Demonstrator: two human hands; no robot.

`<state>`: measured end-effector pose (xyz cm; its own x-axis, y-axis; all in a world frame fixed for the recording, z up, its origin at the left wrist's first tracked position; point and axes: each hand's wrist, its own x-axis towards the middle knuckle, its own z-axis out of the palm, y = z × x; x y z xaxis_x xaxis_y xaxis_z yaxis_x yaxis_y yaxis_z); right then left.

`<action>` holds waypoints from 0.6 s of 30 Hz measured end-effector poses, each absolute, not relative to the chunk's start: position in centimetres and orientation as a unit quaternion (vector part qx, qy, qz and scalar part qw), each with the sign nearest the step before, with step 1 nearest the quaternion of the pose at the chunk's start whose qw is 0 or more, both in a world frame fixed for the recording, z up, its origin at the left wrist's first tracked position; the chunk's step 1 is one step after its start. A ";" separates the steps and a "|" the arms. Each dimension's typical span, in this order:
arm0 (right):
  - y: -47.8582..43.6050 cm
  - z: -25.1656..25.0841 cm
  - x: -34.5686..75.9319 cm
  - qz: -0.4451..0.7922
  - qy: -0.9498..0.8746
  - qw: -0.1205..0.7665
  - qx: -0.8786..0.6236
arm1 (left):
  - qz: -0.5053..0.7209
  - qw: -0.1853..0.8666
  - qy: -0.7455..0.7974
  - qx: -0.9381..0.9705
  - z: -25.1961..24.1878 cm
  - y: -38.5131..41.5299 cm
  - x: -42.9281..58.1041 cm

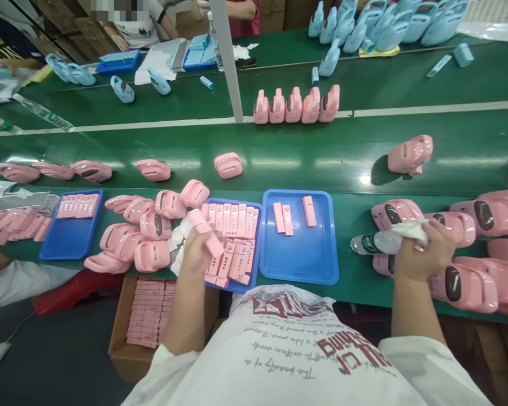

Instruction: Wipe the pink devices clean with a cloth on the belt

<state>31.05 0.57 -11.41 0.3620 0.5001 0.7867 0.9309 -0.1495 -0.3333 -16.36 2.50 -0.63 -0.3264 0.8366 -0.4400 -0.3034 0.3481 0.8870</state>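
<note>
My left hand (197, 254) is closed around a pink rectangular piece (207, 232), slightly blurred, above a blue tray (258, 254) holding rows of similar pink pieces (232, 220). Crumpled white tissue (180, 239) lies beside that hand. Off to the right, my right hand (423, 251) is clenched on a white cloth (410, 230). A clear water bottle (376, 242) lies on its side against the pink housings there; its far end is hidden, so whether the fingers touch it I cannot tell. Between my hands, a second blue tray (298, 256) holds three pink pieces (309, 211).
Pink handled housings (152, 256) cluster on the left, and more (465, 285) stand at right. Others rest on the green belt (288, 146). A carton (152, 316) of pink pieces sits below the table edge. A neighbour's sleeve (34, 282) shows at far left.
</note>
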 end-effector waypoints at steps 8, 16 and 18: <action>-0.8 -4.1 32.2 -0.182 -0.474 0.233 -0.830 | 0.377 0.790 0.357 0.327 4.0 1.7 -6.1; -0.6 5.3 17.5 -0.123 -0.649 0.404 -0.633 | 0.323 0.860 0.276 0.283 3.7 1.2 -2.1; -0.6 4.9 13.9 -0.023 -0.742 0.443 -0.503 | 0.327 0.842 0.305 0.302 3.7 1.1 -1.7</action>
<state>13.92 -0.65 4.88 -0.1012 0.7260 0.6802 0.7660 0.4932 -0.4123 -1.74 1.05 3.70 0.6012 0.7340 -0.3159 -0.3664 0.6045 0.7073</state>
